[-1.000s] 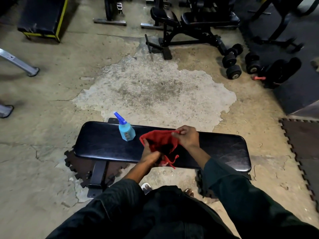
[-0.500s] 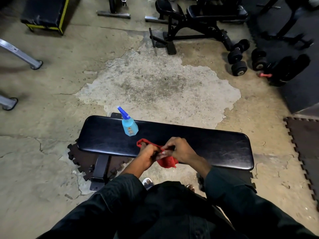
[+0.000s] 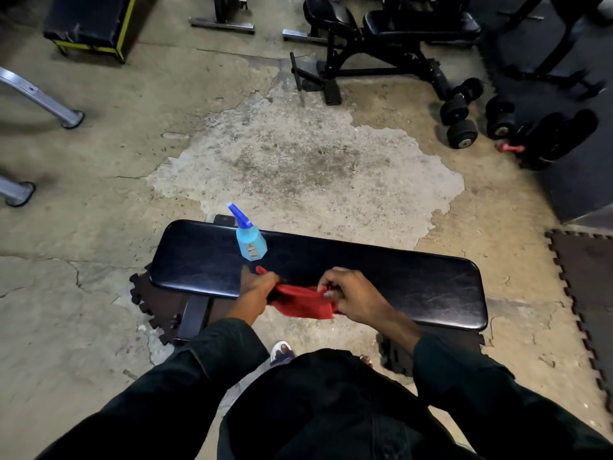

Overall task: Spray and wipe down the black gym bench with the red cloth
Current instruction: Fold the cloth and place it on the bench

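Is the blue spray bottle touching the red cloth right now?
Apart. The head view shows black bench padding between the blue plastic spray bottle and the red cloth.

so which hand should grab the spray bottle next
Left, probably. The left hand sits just below the spray bottle on the bench; the right hand is farther away and could keep the red cloth.
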